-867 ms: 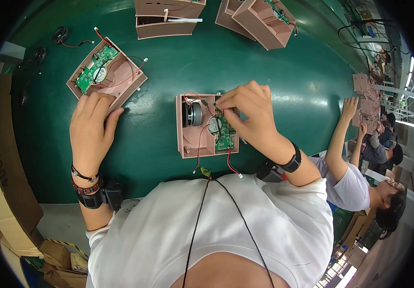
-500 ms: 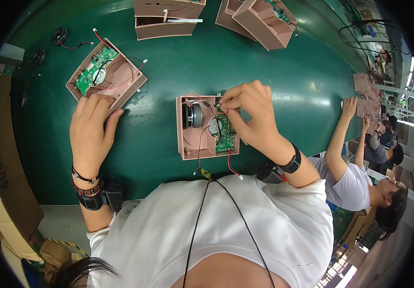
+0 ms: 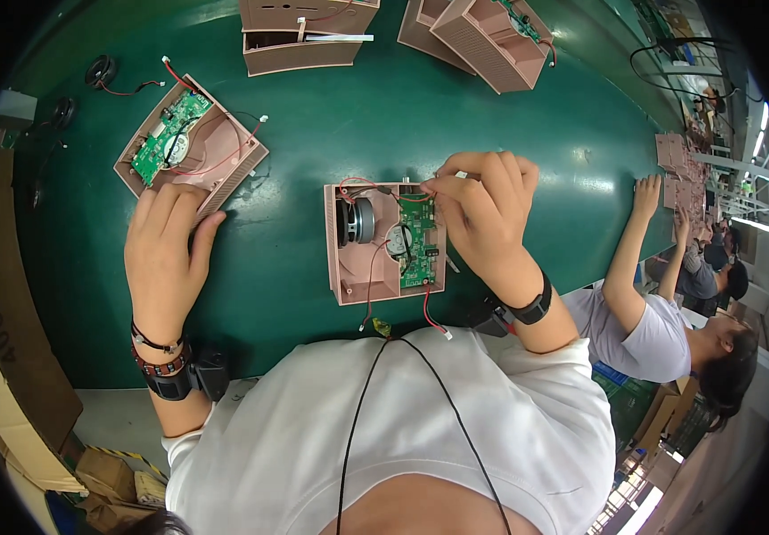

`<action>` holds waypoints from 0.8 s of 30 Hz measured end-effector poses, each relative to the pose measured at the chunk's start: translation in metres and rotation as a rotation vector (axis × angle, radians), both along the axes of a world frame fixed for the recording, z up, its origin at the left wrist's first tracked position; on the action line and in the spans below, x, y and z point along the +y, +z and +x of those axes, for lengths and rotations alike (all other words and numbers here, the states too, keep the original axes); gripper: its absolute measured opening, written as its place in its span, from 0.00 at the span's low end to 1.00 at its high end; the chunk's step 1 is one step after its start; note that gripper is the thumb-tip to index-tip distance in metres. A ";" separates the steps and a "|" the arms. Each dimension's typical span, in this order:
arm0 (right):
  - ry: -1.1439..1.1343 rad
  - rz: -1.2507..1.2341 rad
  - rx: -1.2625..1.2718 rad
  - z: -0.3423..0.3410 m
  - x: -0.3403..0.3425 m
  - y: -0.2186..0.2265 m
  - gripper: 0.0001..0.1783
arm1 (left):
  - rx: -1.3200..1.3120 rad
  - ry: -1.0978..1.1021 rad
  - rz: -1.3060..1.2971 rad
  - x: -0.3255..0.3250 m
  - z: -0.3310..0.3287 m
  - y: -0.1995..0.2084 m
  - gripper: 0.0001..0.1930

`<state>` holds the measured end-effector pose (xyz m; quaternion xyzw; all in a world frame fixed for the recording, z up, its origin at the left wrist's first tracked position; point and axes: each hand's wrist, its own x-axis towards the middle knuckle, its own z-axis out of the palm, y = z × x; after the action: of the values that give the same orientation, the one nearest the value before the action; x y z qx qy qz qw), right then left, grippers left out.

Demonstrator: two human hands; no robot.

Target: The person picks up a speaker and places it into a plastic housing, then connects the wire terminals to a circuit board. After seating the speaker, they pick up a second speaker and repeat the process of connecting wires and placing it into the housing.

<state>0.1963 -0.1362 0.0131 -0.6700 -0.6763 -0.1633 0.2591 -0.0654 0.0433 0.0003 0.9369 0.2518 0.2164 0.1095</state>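
Observation:
In front of me a pink plastic housing lies open side up. Inside it are a round black-and-silver speaker on the left and a green circuit board on the right. At its far right corner my right hand is closed in a pinch on the thin red-and-black speaker wire; the fingertips hide the wire's end. My left hand grips the near edge of a second pink housing, set at a slant, with its own green board and loose wires.
Loose speakers with wires lie at the far left of the green table. More pink housings stand along the far side. To the right, a co-worker reaches over the table. A cardboard box stands at left.
My right hand has moved right, from over the board to the housing's far right corner, uncovering more of the board. My left hand stays on the slanted housing.

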 end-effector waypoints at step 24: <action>-0.064 -0.080 0.363 -0.007 -0.004 -0.006 0.06 | -0.470 -0.038 0.068 -0.015 0.006 -0.004 0.14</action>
<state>0.1893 -0.1403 0.0076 -0.7193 -0.6028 -0.0211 0.3446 -0.0594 0.0287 -0.0037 0.8685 0.1942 0.4349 0.1374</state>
